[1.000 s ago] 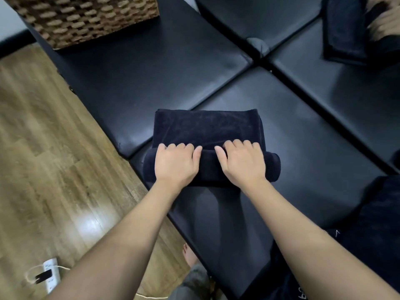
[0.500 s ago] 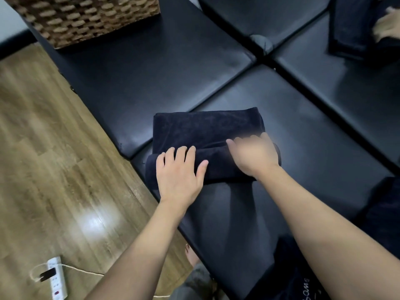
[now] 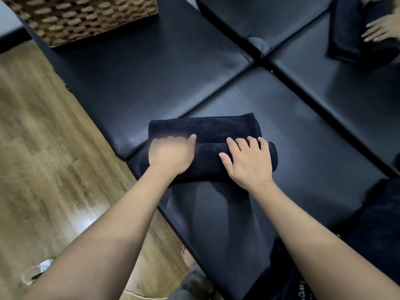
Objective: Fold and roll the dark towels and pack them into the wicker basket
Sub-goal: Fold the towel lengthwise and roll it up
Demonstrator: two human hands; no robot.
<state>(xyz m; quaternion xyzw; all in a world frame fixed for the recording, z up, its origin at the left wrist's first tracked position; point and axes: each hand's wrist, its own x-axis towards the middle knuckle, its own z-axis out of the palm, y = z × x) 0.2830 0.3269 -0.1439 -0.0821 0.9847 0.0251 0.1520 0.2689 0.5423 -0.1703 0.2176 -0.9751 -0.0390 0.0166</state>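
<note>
Towel, dark, folded into a strip and about half rolled, lying on black mat in front of the person. Thick roll nearest the body, short flat stretch left beyond it.

Left hand on the left part of the roll, blurred; fingers bent over the top onto the cloth, thumb out to the right, seemingly gripping, though hard to tell through the blur. Right hand on the right part of the roll, fingers spread and only slightly bent, pressing down without curling round.

Basket, wicker, at top left on the far corner of the padded surface, well apart from the towel. Only its side wall in view, inside hidden, so no way to tell how many towels already packed.

Second towel at top right, under another person's hand. More dark cloth at the right edge, possibly waiting towels, unclear.

Judged progress: folding of this towel done, rolling well along but unfinished. Left to do, likely: roll up the last flat stretch, carry the roll across to the basket, then repeat for remaining towels.
</note>
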